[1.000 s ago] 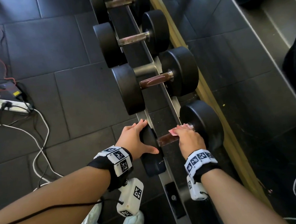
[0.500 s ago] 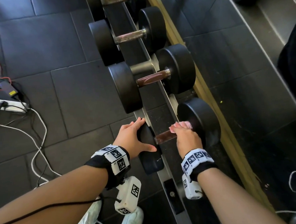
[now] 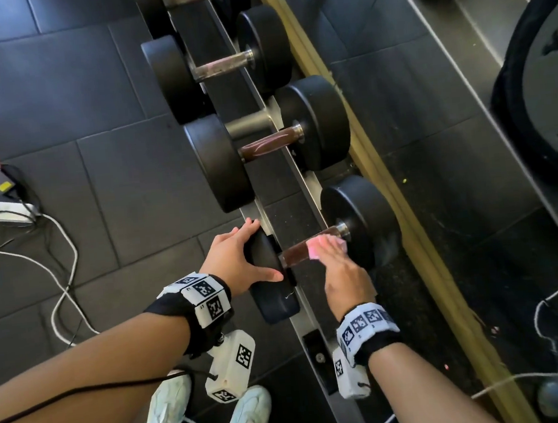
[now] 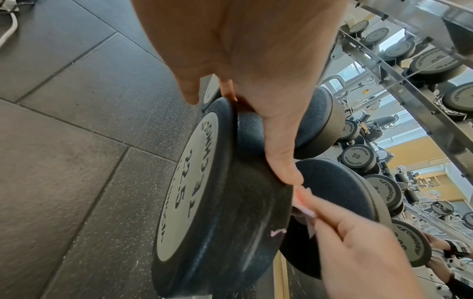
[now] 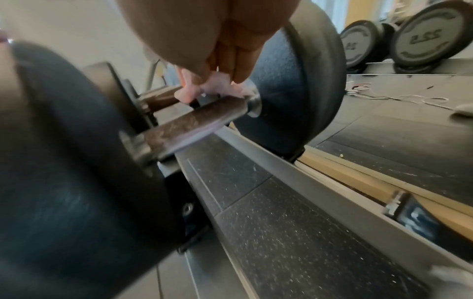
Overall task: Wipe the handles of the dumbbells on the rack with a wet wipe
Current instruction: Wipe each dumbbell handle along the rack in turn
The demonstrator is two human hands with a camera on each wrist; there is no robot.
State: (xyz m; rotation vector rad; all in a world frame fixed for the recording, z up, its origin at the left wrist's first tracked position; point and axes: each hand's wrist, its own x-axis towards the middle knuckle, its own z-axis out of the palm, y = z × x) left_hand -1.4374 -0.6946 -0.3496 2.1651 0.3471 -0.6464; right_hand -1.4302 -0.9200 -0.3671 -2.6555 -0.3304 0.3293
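Observation:
The nearest black dumbbell [image 3: 362,218] lies across the rack rails [image 3: 306,188], and its brown handle [image 3: 293,255] [image 5: 194,119] is bare at its left part. My left hand [image 3: 264,248] [image 4: 239,137] grips the dumbbell's left head [image 3: 274,300], fingers over the outer face and thumb along the rim. With my right hand [image 3: 334,250] [image 5: 211,82] I pinch a pink wet wipe [image 3: 318,245] [image 5: 222,88] [image 4: 303,210] and press it on top of the handle near the right head. The wipe's underside is hidden.
Several more dumbbells [image 3: 264,144] sit farther along the rack. A power strip and cables [image 3: 8,210] lie on the floor at the left. A wooden strip [image 3: 387,180] and a mirror run along the right. My shoes [image 3: 242,416] stand below the rack's near end.
My right hand has drawn back toward me and sits higher on the handle, so the pink wipe shows more. The left hand stays on the dumbbell head. The view moved closer.

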